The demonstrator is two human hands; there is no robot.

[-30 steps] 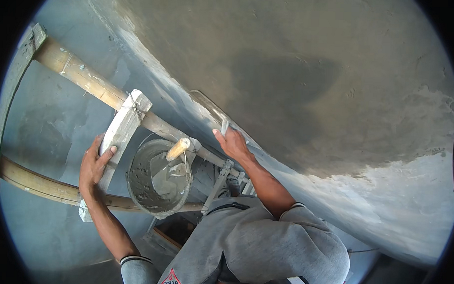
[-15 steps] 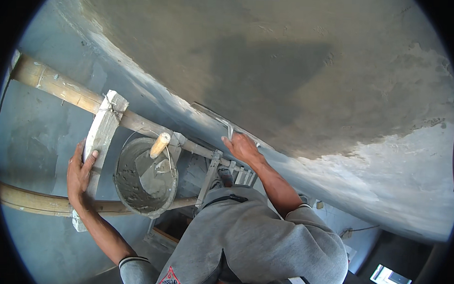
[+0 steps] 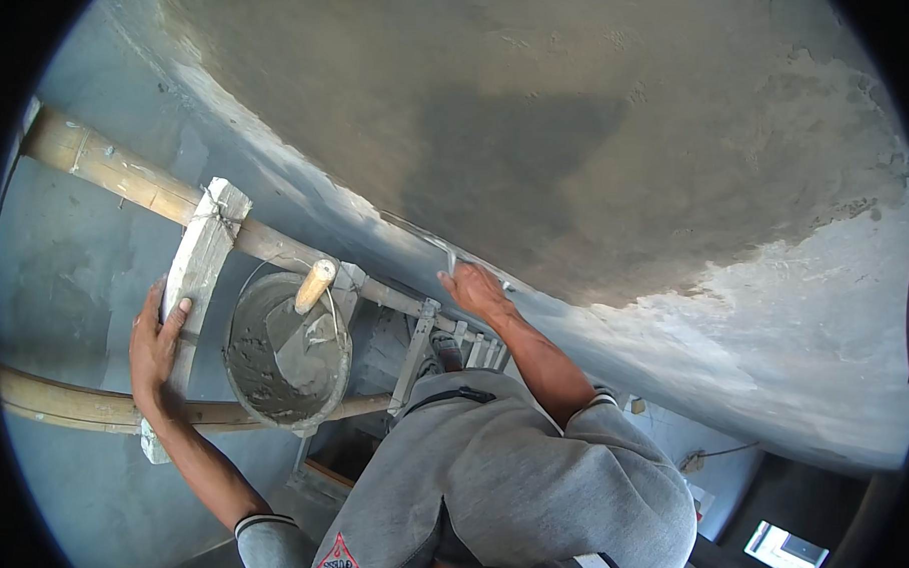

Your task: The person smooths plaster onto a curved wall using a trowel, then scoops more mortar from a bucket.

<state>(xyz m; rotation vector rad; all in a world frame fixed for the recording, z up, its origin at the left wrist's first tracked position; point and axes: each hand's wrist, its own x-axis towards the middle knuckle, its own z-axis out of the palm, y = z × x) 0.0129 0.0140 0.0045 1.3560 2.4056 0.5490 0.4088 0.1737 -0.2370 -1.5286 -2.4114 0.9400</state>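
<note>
While left hand (image 3: 155, 349) grips rung (image 3: 200, 255) | trowel (image 3: 451, 253) in right hand (image 3: 479, 293) (bucket (image 3: 343, 365) between)

Matt grey-brown wall plaster (image 3: 582, 78) is seen at one o'clock, a rough, white-smeared wooden crosspiece (image 3: 201, 260) at nine, a smoother tan bamboo pole (image 3: 128, 177) at ten.

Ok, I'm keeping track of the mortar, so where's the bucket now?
In the head view, the mortar bucket is left of centre, just right of the pale wooden rung and partly covering the lower bamboo rail.
</note>
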